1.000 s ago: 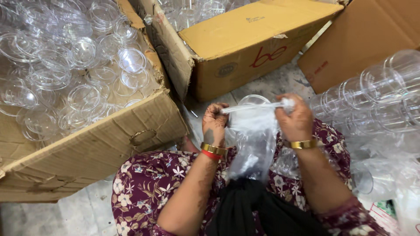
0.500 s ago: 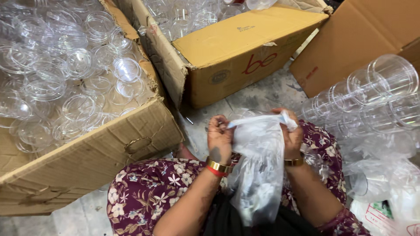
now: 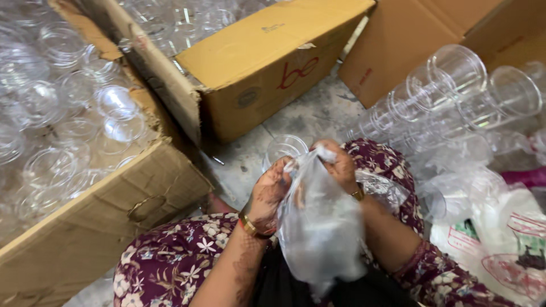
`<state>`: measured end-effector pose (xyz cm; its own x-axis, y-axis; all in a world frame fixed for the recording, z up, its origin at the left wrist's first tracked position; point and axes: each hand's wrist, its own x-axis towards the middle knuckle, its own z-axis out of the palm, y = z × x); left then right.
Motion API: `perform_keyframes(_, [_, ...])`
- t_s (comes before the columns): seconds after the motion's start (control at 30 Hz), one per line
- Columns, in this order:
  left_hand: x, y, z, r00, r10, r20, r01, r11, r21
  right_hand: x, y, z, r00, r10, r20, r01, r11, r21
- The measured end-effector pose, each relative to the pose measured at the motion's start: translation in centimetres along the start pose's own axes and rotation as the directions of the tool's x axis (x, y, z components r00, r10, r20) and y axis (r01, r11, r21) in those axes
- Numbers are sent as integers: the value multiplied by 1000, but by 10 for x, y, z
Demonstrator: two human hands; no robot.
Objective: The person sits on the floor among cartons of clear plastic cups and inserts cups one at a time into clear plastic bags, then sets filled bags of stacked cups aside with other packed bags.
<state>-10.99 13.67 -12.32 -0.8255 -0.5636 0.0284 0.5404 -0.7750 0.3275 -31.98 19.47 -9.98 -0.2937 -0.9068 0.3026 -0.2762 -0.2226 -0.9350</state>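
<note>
A clear plastic bag [image 3: 321, 227] hangs in my lap, filled with something see-through that I cannot make out. My left hand [image 3: 268, 192] grips the bag's left upper edge. My right hand [image 3: 340, 165] pinches the gathered top of the bag, close beside the left one. Both wrists carry gold bangles. A single clear plastic cup [image 3: 282, 149] lies on the grey floor just beyond my hands.
A large open cardboard box [image 3: 108, 227] full of clear plastic cups stands at left. A second box [image 3: 267, 74] sits ahead, a third [image 3: 432, 40] at upper right. Stacked clear cups [image 3: 449, 91] lie at right, above printed plastic bags [image 3: 500, 239].
The bag's mouth was stretched wide between my hands; my hands have come together and the top is now bunched. The camera has moved nearer.
</note>
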Motion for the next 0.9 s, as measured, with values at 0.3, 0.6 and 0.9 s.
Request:
perform_keyframes(0.3, [-11, 40, 46, 962, 262, -72, -272, 940, -205, -60, -5, -46, 832, 449, 325, -554, 687, 470])
perform_keyframes(0.6, [-31, 1, 20, 971, -81, 227, 130, 969, -211, -92, -42, -66, 819, 427, 383, -564, 717, 409])
perform_keyframes(0.9, [-30, 1, 30, 993, -110, -30, 112, 992, 53, -124, -63, -101, 827, 519, 215, -514, 854, -82])
